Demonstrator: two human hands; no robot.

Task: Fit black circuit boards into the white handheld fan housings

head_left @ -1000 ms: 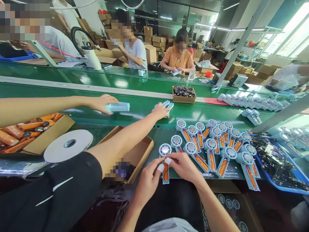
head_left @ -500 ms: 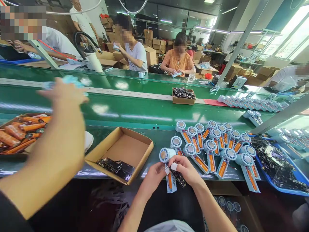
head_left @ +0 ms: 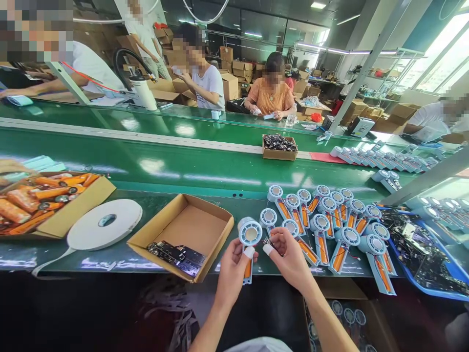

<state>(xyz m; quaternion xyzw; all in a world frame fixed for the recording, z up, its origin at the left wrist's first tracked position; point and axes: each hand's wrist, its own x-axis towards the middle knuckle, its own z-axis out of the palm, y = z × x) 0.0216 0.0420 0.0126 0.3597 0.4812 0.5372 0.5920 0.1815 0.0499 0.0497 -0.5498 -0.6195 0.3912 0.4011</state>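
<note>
My left hand (head_left: 232,266) is closed round the handle of a light blue handheld fan (head_left: 250,232), its round head up and an orange battery showing in the open handle. Just to the right, the fingers of my right hand (head_left: 287,254) are pinched on a dark circuit board (head_left: 270,242), most of it hidden behind them. Both thumbs wear white coverings. Left of my hands is an open cardboard box (head_left: 205,217) with several black circuit boards (head_left: 178,256) in it. Rows of similar half-open fans (head_left: 320,222) lie on the bench to the right.
A white tape roll (head_left: 86,230) and a box of orange batteries (head_left: 78,203) are at left. On the right is a blue tray (head_left: 414,278) of circuit boards. Beyond runs a green conveyor (head_left: 205,171) carrying a small box (head_left: 280,155). Several people sit across it.
A co-worker's arm has drawn back at the left, uncovering the tape roll. My left hand has shifted down onto the fan's handle, and my right hand has moved the circuit board away from it.
</note>
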